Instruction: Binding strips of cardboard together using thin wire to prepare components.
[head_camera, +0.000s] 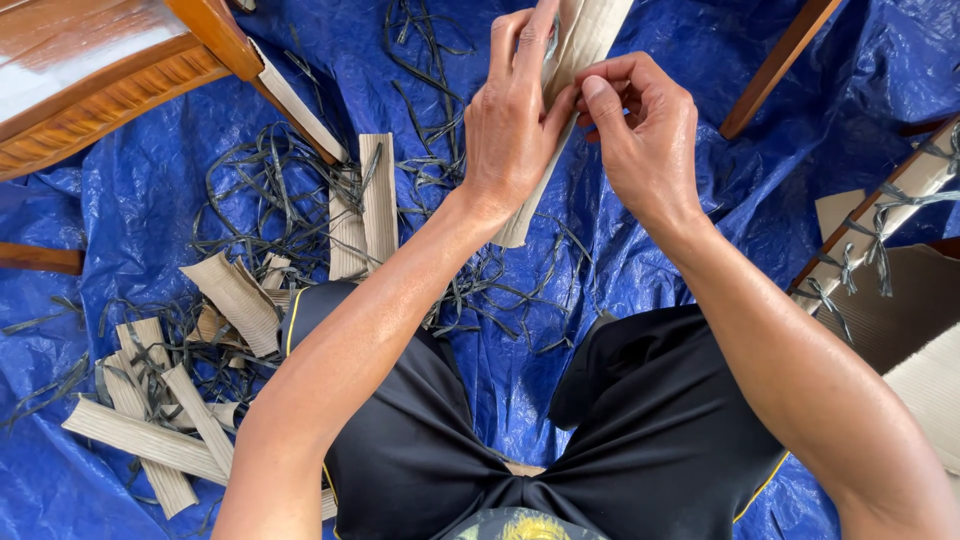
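Ribbed tan strip held above the blue tarp, long axis running from upper right down to lower left. Left hand and right hand fingers pinch it. Flat, corrugated, fibrous.

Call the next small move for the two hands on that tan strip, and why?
Probably a short pull apart. The left hand and right hand both pinch the upper part of the ribbed tan strip, thumbs close together, its lower end hanging free. Dark strands and loose tan pieces already litter the blue tarp.
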